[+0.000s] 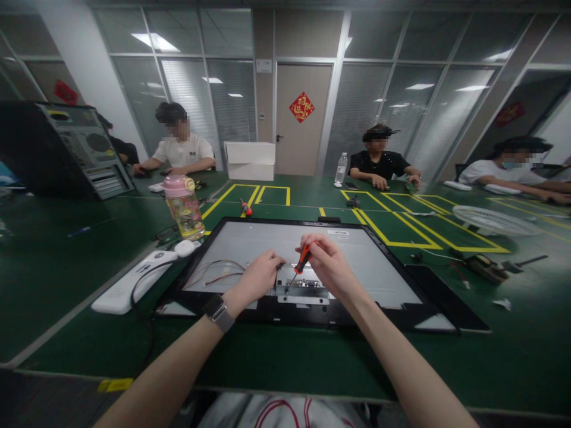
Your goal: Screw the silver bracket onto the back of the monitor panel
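Observation:
A monitor panel [357, 267] with a black frame and a grey back lies flat in front of me. At its lower middle sits a silver metal bracket [303, 300] with a hinge-like part. My right hand [325, 258] is closed round the handle of an orange and black screwdriver [304, 259]. The shaft slants down to the left, its tip at the bracket; whether it sits in a screw is too small to tell. With its fingers together, my left hand [259, 276] pinches the bracket's upper left edge. Thin wires [214, 276] lie on the panel left of that hand.
Left of the panel are a white power bank [134, 282] with a black cable and a pink-lidded bottle [184, 208]. A black slab [446, 297] and a caliper-like tool [491, 267] lie right. A computer case [66, 148] stands far left. Several people sit across the green table [285, 356].

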`<state>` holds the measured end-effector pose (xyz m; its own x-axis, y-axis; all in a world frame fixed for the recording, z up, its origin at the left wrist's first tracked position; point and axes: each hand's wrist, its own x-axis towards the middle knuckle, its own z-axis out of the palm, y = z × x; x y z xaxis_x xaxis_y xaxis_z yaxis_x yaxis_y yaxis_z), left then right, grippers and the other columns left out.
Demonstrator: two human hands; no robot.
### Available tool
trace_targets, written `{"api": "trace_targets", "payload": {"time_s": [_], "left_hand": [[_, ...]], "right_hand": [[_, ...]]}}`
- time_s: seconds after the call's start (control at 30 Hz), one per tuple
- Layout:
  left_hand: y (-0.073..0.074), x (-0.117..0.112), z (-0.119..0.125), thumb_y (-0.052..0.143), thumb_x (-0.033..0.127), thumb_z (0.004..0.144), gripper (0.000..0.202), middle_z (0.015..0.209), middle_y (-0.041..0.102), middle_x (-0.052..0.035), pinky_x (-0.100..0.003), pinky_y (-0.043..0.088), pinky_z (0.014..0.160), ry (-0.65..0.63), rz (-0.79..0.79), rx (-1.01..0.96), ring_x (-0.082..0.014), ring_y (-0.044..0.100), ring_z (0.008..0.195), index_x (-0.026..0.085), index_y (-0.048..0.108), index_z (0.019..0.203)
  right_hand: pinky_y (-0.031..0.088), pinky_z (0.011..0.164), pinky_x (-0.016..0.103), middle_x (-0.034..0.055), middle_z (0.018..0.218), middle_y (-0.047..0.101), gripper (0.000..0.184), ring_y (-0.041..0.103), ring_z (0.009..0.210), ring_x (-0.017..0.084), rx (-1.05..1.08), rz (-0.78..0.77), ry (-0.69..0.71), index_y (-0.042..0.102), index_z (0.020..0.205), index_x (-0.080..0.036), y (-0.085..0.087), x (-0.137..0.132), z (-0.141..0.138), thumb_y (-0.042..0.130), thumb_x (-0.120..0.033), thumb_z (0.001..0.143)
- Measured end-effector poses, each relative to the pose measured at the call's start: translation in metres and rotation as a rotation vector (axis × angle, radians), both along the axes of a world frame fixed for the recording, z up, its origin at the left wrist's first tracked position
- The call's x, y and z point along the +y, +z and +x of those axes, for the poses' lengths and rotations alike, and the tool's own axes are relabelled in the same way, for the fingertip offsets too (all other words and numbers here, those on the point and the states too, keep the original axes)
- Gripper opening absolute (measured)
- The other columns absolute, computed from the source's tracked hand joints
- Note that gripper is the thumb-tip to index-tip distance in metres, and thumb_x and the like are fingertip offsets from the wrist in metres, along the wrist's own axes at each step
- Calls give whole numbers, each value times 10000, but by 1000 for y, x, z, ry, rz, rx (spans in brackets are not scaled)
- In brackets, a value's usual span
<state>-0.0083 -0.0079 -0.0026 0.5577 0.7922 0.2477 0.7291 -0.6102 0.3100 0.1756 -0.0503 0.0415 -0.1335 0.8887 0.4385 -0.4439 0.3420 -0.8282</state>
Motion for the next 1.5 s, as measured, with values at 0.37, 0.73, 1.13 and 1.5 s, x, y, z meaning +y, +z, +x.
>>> {"api": "trace_targets", "payload": {"time_s": [0.37, 0.73, 1.13, 1.5], "left_hand": [[-2, 1, -1, 373, 73, 895, 371, 1029, 576, -78, -311, 475, 884, -3, 3, 2, -183, 586, 934, 171, 645, 1128], [3, -2, 0, 374, 83, 895, 359, 1017, 581, -82, -321, 478, 877, 6, -16, -1, -190, 585, 921, 164, 649, 1111], [2, -1, 0, 374, 88, 899, 352, 1007, 573, -77, -321, 473, 897, 0, -12, 11, -188, 578, 929, 170, 648, 1105], [2, -2, -1, 367, 78, 902, 360, 1000, 574, -76, -313, 472, 873, 5, -14, 16, -185, 582, 915, 168, 648, 1108]], "right_hand": [[491, 869, 342, 1, 886, 646, 178, 617, 834, 153, 29, -16, 31, 695, 853, -262, 2, -2, -2, 729, -431, 807], [501, 837, 362, 10, 867, 676, 190, 637, 798, 167, -12, -7, 53, 690, 969, -280, 4, -4, -2, 651, -437, 870], [514, 801, 358, 15, 840, 672, 208, 637, 831, 174, -66, 24, 33, 687, 1000, -299, 4, -6, -3, 604, -459, 898], [492, 855, 358, 6, 877, 661, 248, 622, 856, 169, -87, 11, -3, 699, 1012, -297, 4, -5, -2, 675, -476, 842]]}}
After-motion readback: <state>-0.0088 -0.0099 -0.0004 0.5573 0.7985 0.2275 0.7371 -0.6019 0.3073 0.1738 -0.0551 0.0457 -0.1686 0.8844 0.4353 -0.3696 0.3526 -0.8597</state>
